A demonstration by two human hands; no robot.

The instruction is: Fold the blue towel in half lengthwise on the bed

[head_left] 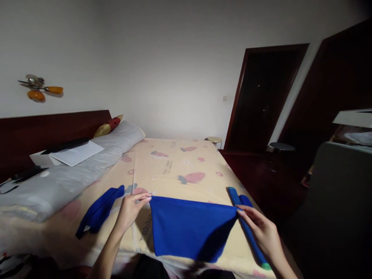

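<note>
A blue garment lies spread on the bed, its top edge pulled straight between both hands. My left hand pinches the garment's upper left corner. My right hand pinches its upper right corner. One blue sleeve trails off to the left of my left hand. The other sleeve, with a green cuff, runs down the bed's right edge under my right hand.
The bed has a cream sheet with pink prints. A long grey bolster with papers on it lies at the left by the dark headboard. A dark doorway, two small stools and a grey chair back are at the right.
</note>
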